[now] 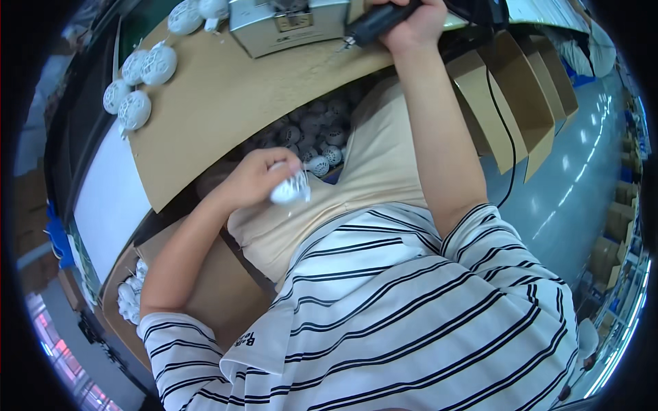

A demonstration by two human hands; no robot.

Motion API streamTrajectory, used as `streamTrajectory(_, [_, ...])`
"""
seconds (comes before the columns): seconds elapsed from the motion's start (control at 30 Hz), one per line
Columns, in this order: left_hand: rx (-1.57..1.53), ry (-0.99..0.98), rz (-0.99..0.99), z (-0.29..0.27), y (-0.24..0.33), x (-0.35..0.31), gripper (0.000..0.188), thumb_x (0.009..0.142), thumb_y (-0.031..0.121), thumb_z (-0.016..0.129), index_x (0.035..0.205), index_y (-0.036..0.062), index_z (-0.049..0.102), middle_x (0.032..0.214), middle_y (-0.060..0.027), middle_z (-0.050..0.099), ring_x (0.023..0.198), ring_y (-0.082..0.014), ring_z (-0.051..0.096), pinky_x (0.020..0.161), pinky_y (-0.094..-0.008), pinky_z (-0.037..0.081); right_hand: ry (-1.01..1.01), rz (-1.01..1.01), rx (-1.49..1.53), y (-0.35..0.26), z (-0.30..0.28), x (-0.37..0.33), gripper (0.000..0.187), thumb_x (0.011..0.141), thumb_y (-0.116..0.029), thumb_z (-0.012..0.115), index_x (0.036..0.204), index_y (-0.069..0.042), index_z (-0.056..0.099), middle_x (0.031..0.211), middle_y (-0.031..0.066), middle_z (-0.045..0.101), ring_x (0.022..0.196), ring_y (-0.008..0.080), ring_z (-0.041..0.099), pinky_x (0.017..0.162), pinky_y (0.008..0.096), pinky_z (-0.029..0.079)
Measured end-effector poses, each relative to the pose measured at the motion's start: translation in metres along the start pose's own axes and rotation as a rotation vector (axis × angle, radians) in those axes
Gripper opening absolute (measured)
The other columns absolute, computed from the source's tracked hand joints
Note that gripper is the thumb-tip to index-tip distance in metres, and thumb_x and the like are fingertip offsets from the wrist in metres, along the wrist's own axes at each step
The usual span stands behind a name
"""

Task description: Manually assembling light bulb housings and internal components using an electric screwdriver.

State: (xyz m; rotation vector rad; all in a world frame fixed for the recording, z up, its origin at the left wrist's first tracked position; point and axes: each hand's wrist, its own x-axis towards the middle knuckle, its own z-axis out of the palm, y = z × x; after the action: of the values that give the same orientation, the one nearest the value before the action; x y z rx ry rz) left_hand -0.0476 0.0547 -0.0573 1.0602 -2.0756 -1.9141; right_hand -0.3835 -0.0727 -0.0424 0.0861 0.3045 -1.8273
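Evidently L hand [264, 177] curled round white ball [290, 191] over lap [386, 151], prob. for quick reach to loose balls [319, 127] below cardboard [226, 103] edge; R hand [419, 27] wrapped round black driver [382, 23], bit angled away, prob. for clearance.

Light was bright and diffuse, streaking the floor [567, 188] with glare. Shadow lay beneath the desk [216, 103]. Motion softened the ball [290, 190]; fisheye curves darkened to black edges.

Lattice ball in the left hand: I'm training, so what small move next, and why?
Perhaps raise the white lattice ball toward the black power screwdriver: the left hand holds it over the tan apron, while the right hand grips the tool.
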Motion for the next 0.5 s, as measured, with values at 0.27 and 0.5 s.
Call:
streamTrajectory(0.27, [-1.063,0.228,-0.528,0.015,-0.186,0.156,0.052,0.095,0.055,0.056,0.122,0.0107,0.06,0.098,-0.0109,0.068,0.069,-0.0242,0.062,0.048,-0.0337,0.047,-0.281,0.194,-0.162,0.006,0.026,-0.026,0.009,0.087,-0.014,0.06,0.082,-0.008,0.057,0.068,0.001,0.052,0.054,0.014,0.05,0.059,0.0316,0.047])
streamTrajectory(0.5, [-1.1,0.408,-0.403,-0.012,-0.153,0.256,0.079,0.088,0.073,0.053,0.121,0.0009,0.059,0.104,-0.0187,0.068,0.084,-0.0307,0.069,0.069,-0.0393,0.06,-0.237,0.187,-0.19,0.02,0.031,-0.029,0.011,0.087,-0.015,0.062,0.08,-0.009,0.057,0.068,0.001,0.052,0.054,0.0139,0.05,0.059,0.0315,0.047])
